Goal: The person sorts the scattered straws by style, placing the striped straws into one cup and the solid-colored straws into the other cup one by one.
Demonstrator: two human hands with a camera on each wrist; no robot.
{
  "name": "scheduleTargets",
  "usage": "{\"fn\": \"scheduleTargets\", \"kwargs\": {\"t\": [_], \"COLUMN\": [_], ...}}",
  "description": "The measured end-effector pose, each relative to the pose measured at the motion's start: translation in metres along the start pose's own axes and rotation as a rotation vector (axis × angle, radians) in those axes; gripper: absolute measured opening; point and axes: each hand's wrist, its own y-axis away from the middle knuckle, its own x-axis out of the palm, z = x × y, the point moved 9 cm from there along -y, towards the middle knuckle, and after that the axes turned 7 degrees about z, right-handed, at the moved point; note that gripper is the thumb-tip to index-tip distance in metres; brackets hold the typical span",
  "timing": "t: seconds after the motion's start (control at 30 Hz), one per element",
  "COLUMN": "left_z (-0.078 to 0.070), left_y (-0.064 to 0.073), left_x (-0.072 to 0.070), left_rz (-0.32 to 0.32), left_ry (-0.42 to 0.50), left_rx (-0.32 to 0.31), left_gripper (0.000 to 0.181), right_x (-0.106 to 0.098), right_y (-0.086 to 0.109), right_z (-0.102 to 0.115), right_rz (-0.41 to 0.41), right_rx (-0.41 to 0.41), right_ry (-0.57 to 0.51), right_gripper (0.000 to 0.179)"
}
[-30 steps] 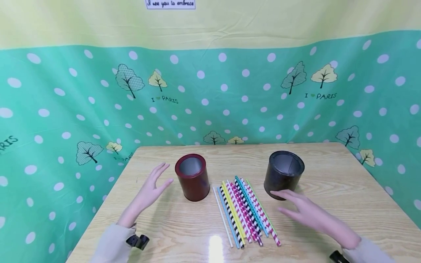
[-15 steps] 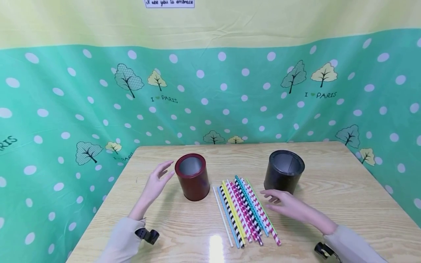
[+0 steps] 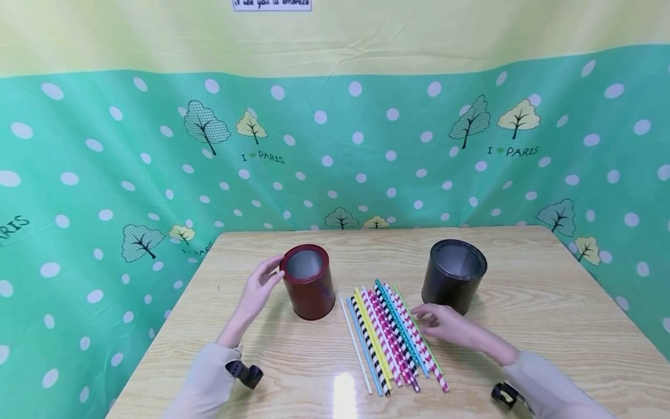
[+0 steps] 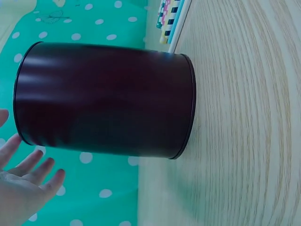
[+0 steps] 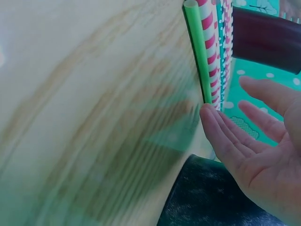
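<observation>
My left hand (image 3: 256,295) is at the left side of the dark red can (image 3: 312,295), its fingertips by the rim. In the left wrist view its fingers (image 4: 32,162) are spread and fairly straight, beside the upright can. My right hand (image 3: 446,323) hovers over the right edge of a row of paper straws (image 3: 378,337), in front of the black can (image 3: 445,288). The right wrist view has its fingertips close to a green straw (image 5: 197,44), with nothing held; whether they touch it I cannot tell.
The straws lie side by side on the wooden table (image 3: 293,372), between the two open-topped cans. A green polka-dot curtain (image 3: 335,145) hangs behind and beside the table. Each wrist carries a small black camera (image 3: 244,373).
My left hand has moved right, up to the red can's rim. My right hand has moved left from the black can to the straws, its fingers bending slightly. Cans and straws stay put.
</observation>
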Motion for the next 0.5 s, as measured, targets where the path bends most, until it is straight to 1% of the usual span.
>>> {"fn": "scheduleTargets", "kwargs": {"t": [0.17,0.23,0.4,0.5], "left_z": [0.000,0.001,0.007,0.010], "left_y": [-0.002,-0.002,-0.002,-0.002], "left_x": [0.004,0.005,0.005,0.006], "left_rz": [0.005,0.002,-0.021,-0.027], "left_ry": [0.044,0.062,0.073,0.083], "left_rx": [0.009,-0.003,-0.042,-0.055], "left_gripper": [0.039,0.040,0.042,0.042], "right_x": [0.003,0.004,0.007,0.007], "right_y": [-0.005,-0.007,-0.011,-0.012], "right_z": [-0.006,-0.008,-0.011,-0.012], "right_rz": [-0.007,-0.009,-0.011,-0.018], "right_rx": [0.021,0.032,0.065,0.066], "right_ry": [-0.002,-0.011,-0.055,-0.060], "right_gripper": [0.034,0.033,0.031,0.030]}}
